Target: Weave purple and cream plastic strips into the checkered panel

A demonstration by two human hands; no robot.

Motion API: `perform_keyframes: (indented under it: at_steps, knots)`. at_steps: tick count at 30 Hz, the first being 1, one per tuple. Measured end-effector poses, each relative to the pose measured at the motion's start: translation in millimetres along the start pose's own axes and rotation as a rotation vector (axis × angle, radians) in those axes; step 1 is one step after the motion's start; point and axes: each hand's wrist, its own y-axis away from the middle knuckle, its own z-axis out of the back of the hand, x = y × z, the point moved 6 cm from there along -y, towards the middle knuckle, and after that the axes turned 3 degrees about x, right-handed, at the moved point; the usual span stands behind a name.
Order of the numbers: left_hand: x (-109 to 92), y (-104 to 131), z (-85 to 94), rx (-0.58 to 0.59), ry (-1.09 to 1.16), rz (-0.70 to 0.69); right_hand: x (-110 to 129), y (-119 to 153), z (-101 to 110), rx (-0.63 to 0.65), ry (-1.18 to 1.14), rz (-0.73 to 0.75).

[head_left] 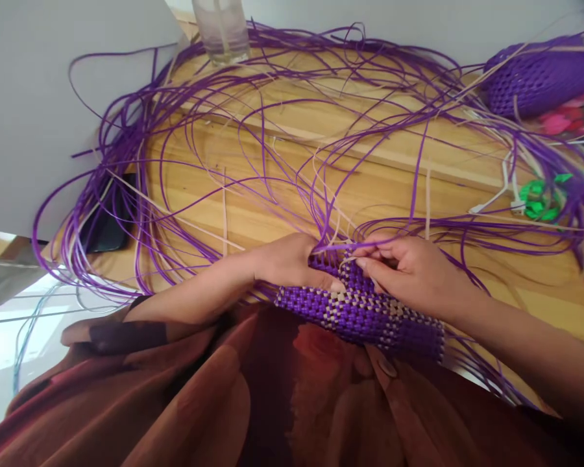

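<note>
**Pinching a strip at the edge of the weave**

I am working both hands close together, with the weave [360, 324] lying beneath and between the fingers, just above the lap. My left hand [289, 259] is closing on it: the thumb is pressing on its face, while the other fingers are reaching behind, partly hidden. My right hand [413, 269] is bringing thumb and forefinger together on a thin strip [335, 247] at the far edge; whether a pale one is also sitting in that pinch, I cannot tell. The remaining right fingers are curling in loosely.

For a clean pass, I am judging that the left thumb needs to be pinning the crossing right beside the pinch, and the right tips need to be drawing evenly, keeping the strip flat and untwisted. A hard tug could be puckering the neighbouring checks.

Beyond the fingertips, loose strands [321, 47] are looping over the table [199, 155]; any snag there could be dragging on the pull. Past them a glass [221, 39] is standing, and a phone [111, 224] is lying left of the left fingers.
</note>
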Motion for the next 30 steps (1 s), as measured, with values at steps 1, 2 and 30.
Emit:
perform_keyframes:
  at_steps: [1,2,30]
  knots:
    - [5,-1,-4.8,0.06,0.078,0.041,0,2,-2,0.001,-0.069,-0.002]
    - [9,-2,-8.8,0.097,0.195,0.067,0,4,-3,0.002,-0.132,-0.005]
    - [11,-9,-6.1,-0.137,0.287,0.05,26,13,-3,-0.297,0.535,0.413]
